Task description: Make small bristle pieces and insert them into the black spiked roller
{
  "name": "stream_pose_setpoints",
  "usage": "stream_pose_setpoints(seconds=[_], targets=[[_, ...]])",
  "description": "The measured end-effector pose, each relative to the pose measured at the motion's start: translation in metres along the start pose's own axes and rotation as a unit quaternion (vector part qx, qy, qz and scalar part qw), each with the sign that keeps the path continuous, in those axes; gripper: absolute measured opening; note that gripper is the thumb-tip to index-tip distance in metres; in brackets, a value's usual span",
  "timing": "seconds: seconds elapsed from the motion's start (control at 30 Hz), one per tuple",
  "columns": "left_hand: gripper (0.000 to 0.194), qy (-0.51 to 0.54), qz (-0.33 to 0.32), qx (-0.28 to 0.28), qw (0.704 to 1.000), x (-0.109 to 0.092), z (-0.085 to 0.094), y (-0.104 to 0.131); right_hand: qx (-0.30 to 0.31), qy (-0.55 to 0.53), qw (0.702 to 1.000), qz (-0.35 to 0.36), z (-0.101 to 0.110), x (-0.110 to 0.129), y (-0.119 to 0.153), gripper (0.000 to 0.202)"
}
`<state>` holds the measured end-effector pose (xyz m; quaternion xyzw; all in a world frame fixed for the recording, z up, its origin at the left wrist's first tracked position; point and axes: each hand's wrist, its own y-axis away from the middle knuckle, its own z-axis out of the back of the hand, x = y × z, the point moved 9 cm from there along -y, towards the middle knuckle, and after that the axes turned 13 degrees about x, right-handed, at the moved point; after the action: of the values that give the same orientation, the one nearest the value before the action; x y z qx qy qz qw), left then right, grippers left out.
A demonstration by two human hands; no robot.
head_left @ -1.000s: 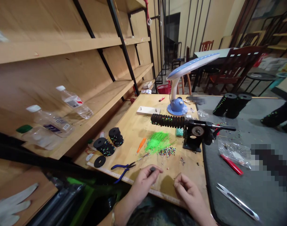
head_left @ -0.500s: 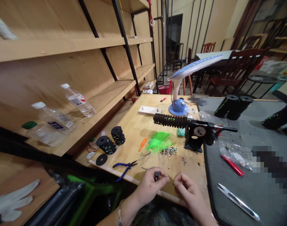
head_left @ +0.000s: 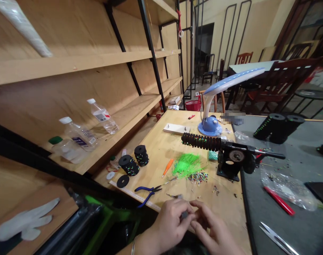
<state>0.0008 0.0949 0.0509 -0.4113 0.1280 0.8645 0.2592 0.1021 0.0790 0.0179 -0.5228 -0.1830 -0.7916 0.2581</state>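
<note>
At the table's near edge my left hand (head_left: 172, 221) is closed, with a small dark grey piece (head_left: 184, 214) showing between its fingers. My right hand (head_left: 213, 228) meets it from the right, fingers bent in and fingertips at the left hand's fingertips; what they pinch is hidden. Just beyond the hands lie a pile of small multicoloured beads (head_left: 197, 177) and a heap of bright green strands (head_left: 188, 163). Blue-handled pliers (head_left: 148, 193) and an orange pointed tool (head_left: 167, 168) rest to the left.
Black spools wound with thread (head_left: 128, 165) stand at the left edge. A black clamp-like device (head_left: 229, 159) holds a ridged black roll (head_left: 201, 141). Behind it is a blue lamp (head_left: 210, 125). On the grey mat (head_left: 253, 198) lie a red tool (head_left: 279, 200) and silver snips (head_left: 278, 239).
My hands have come together; the right fingers now meet the left ones, where a gap was before. The view has shifted, so the table's things appear further right and slightly lower.
</note>
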Motion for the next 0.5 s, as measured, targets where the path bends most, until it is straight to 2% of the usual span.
stream_pose_setpoints(seconds=[0.1, 0.27, 0.33, 0.4, 0.5], targets=[[0.01, -0.009, 0.013, 0.004, 1.0, 0.005, -0.001, 0.001, -0.002, 0.042, 0.999, -0.003, -0.002, -0.004, -0.001, 0.018], [0.011, -0.035, 0.017, 0.01, 0.999, 0.006, 0.002, 0.002, -0.013, 0.136, 0.991, -0.014, -0.004, -0.012, 0.004, 0.024], [0.01, -0.057, 0.025, -0.01, 0.998, 0.012, 0.016, 0.004, -0.016, 0.131, 0.991, -0.027, -0.003, -0.017, 0.006, 0.023], [0.013, -0.097, 0.055, -0.058, 0.992, 0.028, 0.041, 0.007, -0.034, 0.11, 0.993, -0.039, 0.002, -0.022, 0.008, 0.023], [0.029, -0.194, 0.166, -0.118, 0.96, 0.067, 0.079, 0.014, -0.086, 0.06, 0.993, -0.048, 0.014, -0.028, 0.012, 0.03]])
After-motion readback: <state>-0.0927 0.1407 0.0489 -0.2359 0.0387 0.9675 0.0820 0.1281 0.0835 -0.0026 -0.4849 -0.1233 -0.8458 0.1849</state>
